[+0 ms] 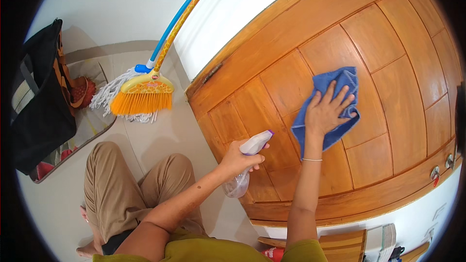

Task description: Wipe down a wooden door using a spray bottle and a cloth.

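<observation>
My left hand [236, 160] is closed around the neck of a clear spray bottle [256, 143] with a white and purple trigger head. The nozzle points up and right, toward a brown panelled wooden door [388, 51]. My right hand [325, 114] lies flat with spread fingers on a blue cloth [346, 78], pressing it against the door's middle panels. The cloth is unfolded and creased, and part of it is hidden under the palm.
An orange-bristled broom [145, 98] and a white string mop [109, 90] lean against the wall on the left. A black bag [43, 116] stands beside them on a mat. Metal door hardware [435, 173] is at lower right. My bent knees [167, 172] are at lower left.
</observation>
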